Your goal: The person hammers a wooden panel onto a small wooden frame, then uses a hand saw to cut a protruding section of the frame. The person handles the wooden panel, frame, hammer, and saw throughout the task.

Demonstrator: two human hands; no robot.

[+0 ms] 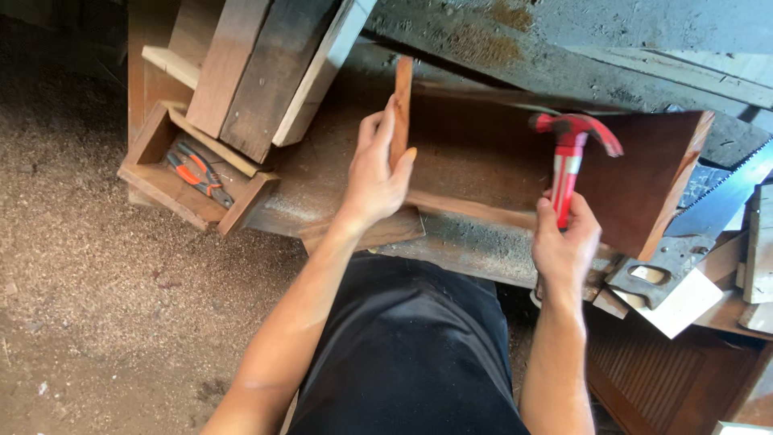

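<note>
**Holding a hammer and a wooden strip at a sawdust-strewn bench**

Gripping a red claw hammer (pixel 568 157) by its handle, the right hand (pixel 566 246) is hovering over the bench's near edge. The left hand (pixel 377 173) is wrapping around a narrow wooden strip (pixel 401 105), standing upright against a brown board (pixel 483 165). Left, a small wooden box (pixel 161 181) is holding orange pliers (pixel 197 173); a handsaw (pixel 708 217) is crowding the right. Planks (pixel 258 64) are leaning beyond.
</note>
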